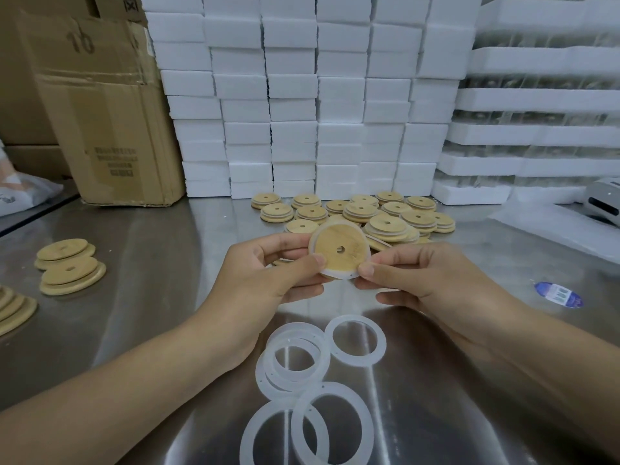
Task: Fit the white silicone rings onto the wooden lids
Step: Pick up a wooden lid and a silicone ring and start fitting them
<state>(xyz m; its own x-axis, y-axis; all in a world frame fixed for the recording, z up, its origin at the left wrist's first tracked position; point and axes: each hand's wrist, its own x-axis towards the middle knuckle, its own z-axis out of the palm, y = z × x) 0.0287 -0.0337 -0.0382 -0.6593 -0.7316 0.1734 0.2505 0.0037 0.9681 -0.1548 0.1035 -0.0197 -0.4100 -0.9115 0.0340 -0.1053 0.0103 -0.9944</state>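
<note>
Steel table (151,280), lids (389,223), foam boxes (292,88) behind.

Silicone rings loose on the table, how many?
5 rings visible: one alone on the right, two overlapping left of it, two overlapping nearest the camera. The left stack may hide more. Excludes the one on the held lid.

White foam blocks (302,95) wall the steel table (151,263); cardboard boxes (100,112) left.
</note>
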